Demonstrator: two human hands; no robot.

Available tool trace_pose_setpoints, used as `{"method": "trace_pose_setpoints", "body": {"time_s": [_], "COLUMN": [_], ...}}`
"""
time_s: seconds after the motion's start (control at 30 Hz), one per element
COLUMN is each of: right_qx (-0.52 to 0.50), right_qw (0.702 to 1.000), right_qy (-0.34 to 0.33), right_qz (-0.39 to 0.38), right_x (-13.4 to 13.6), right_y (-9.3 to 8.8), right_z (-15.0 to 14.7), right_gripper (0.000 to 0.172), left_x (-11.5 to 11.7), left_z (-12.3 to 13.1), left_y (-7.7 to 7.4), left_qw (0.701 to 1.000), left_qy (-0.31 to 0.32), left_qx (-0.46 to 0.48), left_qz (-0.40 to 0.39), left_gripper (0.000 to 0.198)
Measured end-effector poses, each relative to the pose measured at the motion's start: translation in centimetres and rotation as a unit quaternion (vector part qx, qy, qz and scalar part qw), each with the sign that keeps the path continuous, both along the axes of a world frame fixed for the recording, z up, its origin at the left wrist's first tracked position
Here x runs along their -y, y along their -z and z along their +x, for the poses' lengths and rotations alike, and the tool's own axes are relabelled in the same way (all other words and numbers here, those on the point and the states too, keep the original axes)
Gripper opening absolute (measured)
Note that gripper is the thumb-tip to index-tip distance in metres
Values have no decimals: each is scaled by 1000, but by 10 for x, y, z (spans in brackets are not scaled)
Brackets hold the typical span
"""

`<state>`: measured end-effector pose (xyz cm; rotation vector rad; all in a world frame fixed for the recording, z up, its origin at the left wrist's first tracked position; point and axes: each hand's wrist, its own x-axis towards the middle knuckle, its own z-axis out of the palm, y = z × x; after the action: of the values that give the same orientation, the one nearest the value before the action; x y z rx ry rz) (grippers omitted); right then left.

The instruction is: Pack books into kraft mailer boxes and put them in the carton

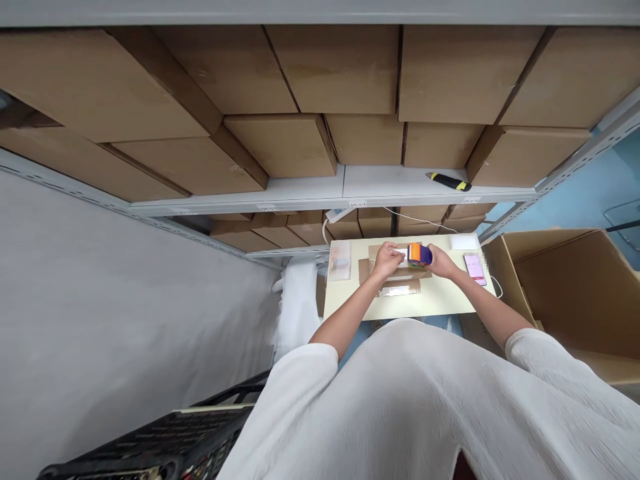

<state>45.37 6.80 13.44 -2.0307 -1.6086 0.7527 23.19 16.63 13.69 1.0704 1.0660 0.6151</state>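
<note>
My right hand grips a small orange and purple object with some green at its lower edge. Its exact kind is too small to tell. Just to its left, my left hand has its fingers pinched together; what they hold, if anything, is too small to make out. Both hands are above a brown cardboard box on the pale yellow table. A white patch shows between the hands. On the box's near part lies a shiny clear-and-white strip.
A phone and a white block lie at the table's right; a clear packet lies left. A utility knife rests on the shelf of cardboard boxes above. An open carton stands right, a black crate lower left.
</note>
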Motion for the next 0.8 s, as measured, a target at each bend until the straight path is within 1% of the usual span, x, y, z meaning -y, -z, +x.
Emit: {"method": "trace_pose_setpoints", "body": {"time_s": [0.1, 0.2, 0.43, 0.57, 0.67, 0.8], "right_qx": [13, 22, 29, 38, 62, 101], "right_qw": [999, 998, 997, 996, 994, 990], "right_qy": [-33, -54, -65, -73, -83, -89], "right_qz": [6, 7, -2, -16, -32, -40], "right_x": [-4, -10, -16, -16, -18, -24], "right_y": [-7, -12, -11, -15, -21, -31], "right_z": [-4, -10, -16, -18, -20, -25], "right_gripper": [36, 36, 38, 37, 38, 41], "left_x": [-5, -8, -10, -11, -13, -21], "left_z": [-9, -16, -17, -24, -30, -34], "left_y": [3, 7, 16, 17, 17, 16], "left_qw": [999, 997, 998, 998, 997, 997], "left_qy": [-14, -23, -46, -42, -46, -51], "left_qx": [-28, -54, -30, -44, -50, -36], "left_qz": [25, 40, -3, 18, 37, 53], "left_gripper": [46, 43, 53, 54, 51, 45]}}
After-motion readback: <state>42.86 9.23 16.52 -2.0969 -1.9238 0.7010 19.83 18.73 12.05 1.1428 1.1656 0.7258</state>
